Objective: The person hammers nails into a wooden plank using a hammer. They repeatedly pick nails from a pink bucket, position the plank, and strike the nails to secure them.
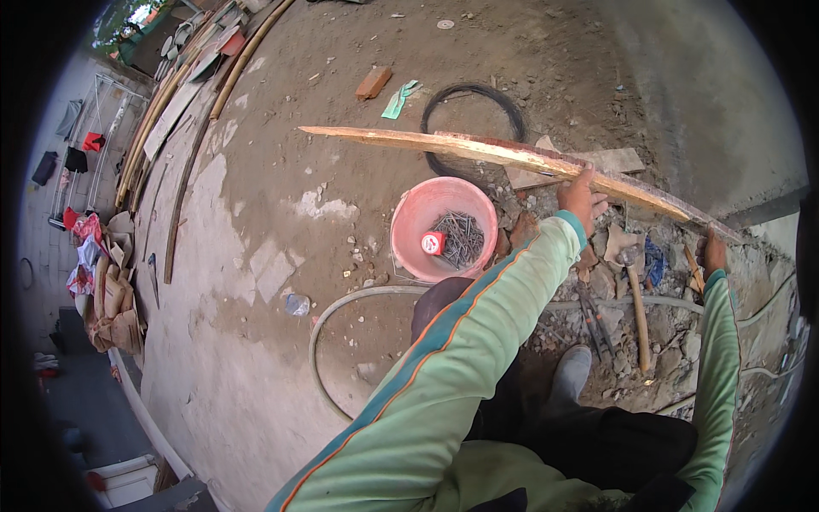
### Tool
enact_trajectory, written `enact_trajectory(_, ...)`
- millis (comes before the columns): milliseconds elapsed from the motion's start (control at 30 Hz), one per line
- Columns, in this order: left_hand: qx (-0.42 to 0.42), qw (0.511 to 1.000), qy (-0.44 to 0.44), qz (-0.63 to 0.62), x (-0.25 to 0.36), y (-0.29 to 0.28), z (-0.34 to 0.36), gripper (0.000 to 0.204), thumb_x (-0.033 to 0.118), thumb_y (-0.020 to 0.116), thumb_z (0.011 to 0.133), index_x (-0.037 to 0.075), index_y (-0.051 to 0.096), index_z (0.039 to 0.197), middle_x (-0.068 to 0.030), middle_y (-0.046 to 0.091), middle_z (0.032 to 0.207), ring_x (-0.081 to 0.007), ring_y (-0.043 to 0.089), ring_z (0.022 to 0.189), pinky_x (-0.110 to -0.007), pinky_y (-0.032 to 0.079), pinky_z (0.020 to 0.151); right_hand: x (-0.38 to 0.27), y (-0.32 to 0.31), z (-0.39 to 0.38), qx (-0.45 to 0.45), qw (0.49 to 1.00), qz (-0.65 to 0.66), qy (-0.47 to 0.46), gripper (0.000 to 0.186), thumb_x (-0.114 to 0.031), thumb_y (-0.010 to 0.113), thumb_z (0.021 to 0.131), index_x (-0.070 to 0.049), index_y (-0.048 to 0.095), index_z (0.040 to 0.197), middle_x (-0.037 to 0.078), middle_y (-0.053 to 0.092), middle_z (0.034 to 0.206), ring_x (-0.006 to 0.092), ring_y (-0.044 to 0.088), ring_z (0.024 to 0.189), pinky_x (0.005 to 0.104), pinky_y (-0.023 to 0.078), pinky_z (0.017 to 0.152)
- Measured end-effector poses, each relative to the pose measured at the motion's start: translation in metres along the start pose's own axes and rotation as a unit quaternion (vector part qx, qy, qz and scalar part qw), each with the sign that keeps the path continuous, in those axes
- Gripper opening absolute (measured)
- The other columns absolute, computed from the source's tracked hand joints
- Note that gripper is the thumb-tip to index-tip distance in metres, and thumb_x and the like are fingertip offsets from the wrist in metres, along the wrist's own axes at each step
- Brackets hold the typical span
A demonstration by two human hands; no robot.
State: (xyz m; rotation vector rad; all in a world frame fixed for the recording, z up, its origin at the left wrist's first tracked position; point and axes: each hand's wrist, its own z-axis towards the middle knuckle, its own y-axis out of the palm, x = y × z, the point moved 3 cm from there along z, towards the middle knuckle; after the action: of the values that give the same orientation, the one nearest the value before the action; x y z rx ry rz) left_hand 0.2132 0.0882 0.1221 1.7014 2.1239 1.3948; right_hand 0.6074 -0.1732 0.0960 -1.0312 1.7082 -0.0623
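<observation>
Two hands are on one long wooden strip (pixel 503 152), which lies beyond the pink bucket (pixel 404 232), seen from the person's side. Its long axis runs crosswise and slanted: the tapered end points out past the bucket's far left, and the other end comes down well to the bucket's right and closer to the body. The left hand (pixel 583 203) is the nearer one to the bucket, just off to its right, and is closed on the strip right of the strip's middle. The right hand (pixel 714 253), well apart from the bucket on the same side, appears closed on the strip close to its end, though how far the fingers wrap is hidden. Both grips therefore sit right of the bucket, leaving the longer, unsupported part reaching leftward across its far side.

Inside the bucket are loose nails (pixel 463 242) and a small red-and-white case (pixel 433 243). A black wire coil (pixel 514 117) lies beyond the bucket, partly covered by the strip. The hammer (pixel 638 317) rests on rubble to the bucket's right, nearer the body.
</observation>
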Motion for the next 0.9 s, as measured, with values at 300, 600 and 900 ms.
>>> enact_trajectory(300, -0.121, 0.993, -0.015, 0.003, -0.015, -0.035, 0.026, 0.027, 0.014, 0.067, 0.097, 0.005, 0.059, 0.12, -0.009, 0.056, 0.119, -0.0273, 0.056, 0.111, -0.05, 0.054, 0.1, -0.091, 0.082, -0.108, 0.178, 0.766, -0.427, -0.446, 0.068, -0.05, 0.066, 0.094, -0.01, 0.05, 0.147, 0.019, 0.056, 0.14, 0.0407, 0.05, 0.13, 0.0513, 0.034, 0.113)
enact_trajectory(600, -0.14, 0.99, -0.026, 0.019, -0.016, -0.017, 0.015, 0.024, 0.007, 0.069, 0.092, 0.0, 0.058, 0.113, -0.0122, 0.054, 0.117, -0.0288, 0.056, 0.112, -0.053, 0.055, 0.101, -0.1, 0.164, -0.11, -0.058, 0.826, -0.413, -0.378, 0.075, -0.033, 0.082, 0.08, -0.008, 0.05, 0.143, 0.018, 0.058, 0.138, 0.0386, 0.052, 0.13, 0.0535, 0.036, 0.112)
enact_trajectory(900, -0.293, 0.782, 0.132, 0.533, -0.052, 0.048, -0.161, 0.056, 0.02, 0.072, 0.085, -0.007, 0.055, 0.131, -0.0257, 0.064, 0.121, -0.0371, 0.067, 0.105, -0.045, 0.052, 0.094, -0.064, 0.2, -0.092, 0.029, 0.825, -0.43, -0.366, 0.071, -0.026, 0.084, 0.078, -0.003, 0.052, 0.137, 0.017, 0.058, 0.135, 0.0384, 0.05, 0.131, 0.0517, 0.035, 0.111)
